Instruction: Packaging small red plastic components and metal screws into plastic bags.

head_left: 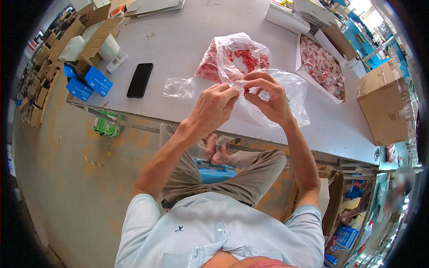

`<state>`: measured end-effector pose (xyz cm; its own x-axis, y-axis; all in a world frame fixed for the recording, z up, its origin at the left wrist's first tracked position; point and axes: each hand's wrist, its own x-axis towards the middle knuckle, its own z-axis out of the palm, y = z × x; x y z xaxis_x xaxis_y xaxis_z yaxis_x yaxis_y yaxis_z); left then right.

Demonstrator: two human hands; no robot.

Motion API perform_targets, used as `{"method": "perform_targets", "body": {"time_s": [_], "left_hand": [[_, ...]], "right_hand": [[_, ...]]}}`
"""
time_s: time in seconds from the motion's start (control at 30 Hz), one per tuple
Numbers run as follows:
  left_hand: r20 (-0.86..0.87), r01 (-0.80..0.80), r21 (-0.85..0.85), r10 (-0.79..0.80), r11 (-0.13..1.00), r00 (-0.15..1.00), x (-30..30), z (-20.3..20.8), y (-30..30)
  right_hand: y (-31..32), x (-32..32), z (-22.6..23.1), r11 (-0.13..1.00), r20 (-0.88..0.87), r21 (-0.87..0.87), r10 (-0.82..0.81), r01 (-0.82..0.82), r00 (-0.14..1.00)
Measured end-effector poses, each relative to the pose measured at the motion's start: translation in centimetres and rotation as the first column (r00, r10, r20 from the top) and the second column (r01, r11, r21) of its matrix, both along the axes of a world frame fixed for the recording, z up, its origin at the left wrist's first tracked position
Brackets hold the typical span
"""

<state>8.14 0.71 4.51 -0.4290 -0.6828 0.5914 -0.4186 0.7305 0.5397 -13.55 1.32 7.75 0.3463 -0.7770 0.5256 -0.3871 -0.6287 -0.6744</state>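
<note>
My left hand [215, 106] is closed, thumb and fingertips pinched on a thin piece of clear plastic that looks like a small bag [238, 85]. Close against it, my right hand [271, 99] bends its thumb and forefinger onto the same clear film; its exact grip is too small to make out. Just beyond the hands lies a large clear bag, its mouth open, filled with small red parts [248, 59]. A second large clear bag [295, 91] spreads beside and under my right hand. Left of my left hand, small flat clear bags [178, 87] rest on the table.
A black phone [140, 80] lies left on the table [178, 35], near blue boxes [91, 82]. At the right are a shallow box of bagged red parts [321, 67] and a cardboard carton [385, 100]. A white roll [286, 18] lies at the back.
</note>
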Motion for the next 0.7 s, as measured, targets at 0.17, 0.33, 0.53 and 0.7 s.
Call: {"method": "perform_targets", "body": {"time_s": [0.17, 0.33, 0.53, 0.7], "left_hand": [[-0.021, 0.053, 0.019, -0.052, 0.998, 0.998, -0.9, 0.8, 0.5], [-0.061, 0.109, 0.108, -0.103, 0.988, 0.993, -1.4, 1.2, 1.3], [-0.116, 0.18, 0.203, -0.159, 0.963, 0.98, -1.7, 1.6, 2.0], [-0.171, 0.31, 0.221, -0.276, 0.925, 0.946, -1.7, 1.8, 1.8]], "right_hand": [[0.6, -0.4, -0.3, 1.0, 0.1, -0.003, 0.022, -0.022, 0.995], [1.4, -1.9, -0.8, 0.999, 0.075, 0.039, -0.01, 0.007, 0.997], [3.8, -3.1, 0.1, 0.988, 0.086, 0.148, -0.058, 0.044, 0.995], [4.7, -3.7, -0.9, 0.952, 0.029, 0.299, -0.077, 0.065, 0.997]]}}
